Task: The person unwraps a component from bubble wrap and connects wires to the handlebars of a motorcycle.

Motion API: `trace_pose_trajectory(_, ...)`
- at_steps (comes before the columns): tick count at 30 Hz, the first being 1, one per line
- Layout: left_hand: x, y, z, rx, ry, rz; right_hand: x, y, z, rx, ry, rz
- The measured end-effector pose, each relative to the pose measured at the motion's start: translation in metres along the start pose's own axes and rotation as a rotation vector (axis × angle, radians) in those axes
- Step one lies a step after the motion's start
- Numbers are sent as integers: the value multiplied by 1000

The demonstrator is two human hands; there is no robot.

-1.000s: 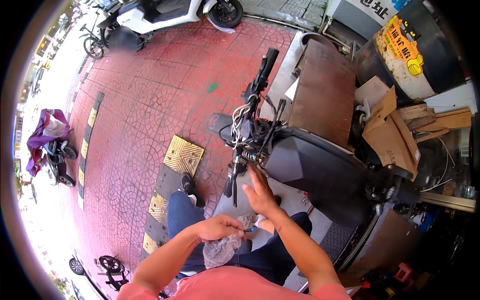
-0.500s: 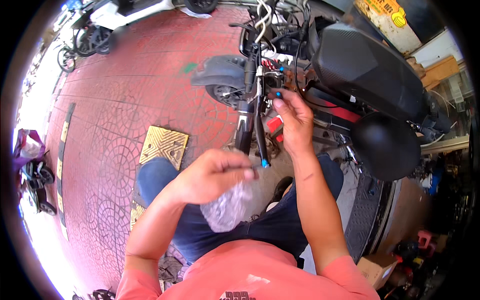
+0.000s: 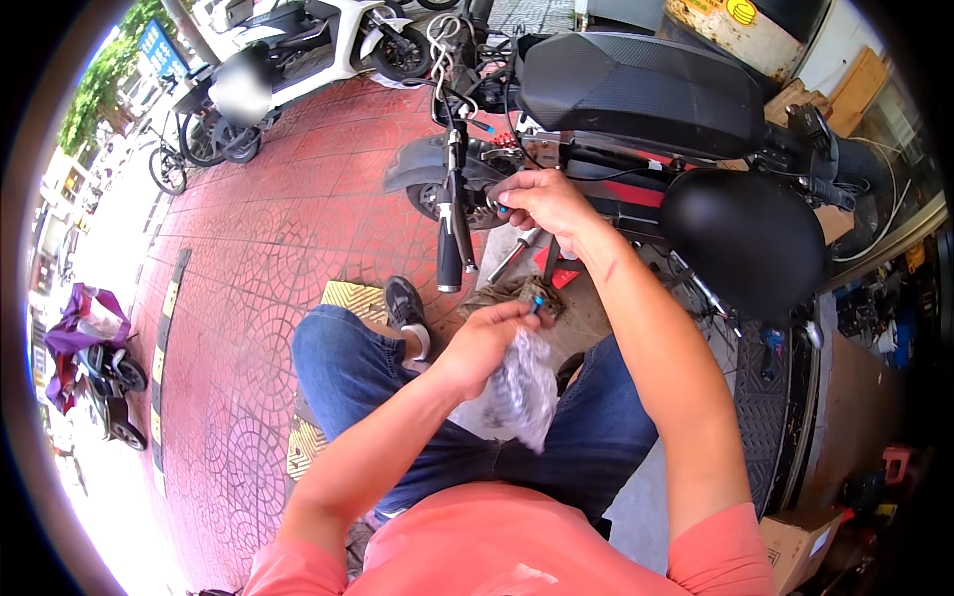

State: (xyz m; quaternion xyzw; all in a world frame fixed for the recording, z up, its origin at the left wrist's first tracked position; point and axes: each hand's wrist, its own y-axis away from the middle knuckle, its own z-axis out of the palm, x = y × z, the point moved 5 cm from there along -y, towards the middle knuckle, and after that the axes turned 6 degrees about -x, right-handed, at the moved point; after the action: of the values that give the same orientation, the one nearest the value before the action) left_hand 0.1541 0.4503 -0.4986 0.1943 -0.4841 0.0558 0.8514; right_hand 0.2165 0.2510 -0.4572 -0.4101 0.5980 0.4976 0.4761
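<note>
My left hand is closed on a crinkled clear plastic bag, which hangs down over my lap. At its fingertips shows a small bright blue piece, too small to name. My right hand is raised beside the handlebar of an electric scooter, thumb and fingers pinched together on a small dark part with a blue tip. Just left of those fingers are the black handlebar grip and its lever. Another blue-tipped cable end sticks out higher up by the bars.
The scooter's black seat and a round black cover stand to the right. A brown rag lies beneath the handlebar. A yellow ramp block sits by my foot. Parked scooters line the far left; a cardboard box is lower right.
My view has shifted, so the scooter appears further left. My left hand has moved right and away from the lever end, with the bag. My right hand stays pinched by the bars.
</note>
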Motion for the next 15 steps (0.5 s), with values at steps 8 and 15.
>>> trace_pose_trajectory(8, -3, -80, -18, 186, 348, 348, 24, -1, -22, -64, -143, 143)
trace_pose_trajectory(15, -9, -95, -46, 233, 310, 415, 37, -15, -11, -298, -423, 188)
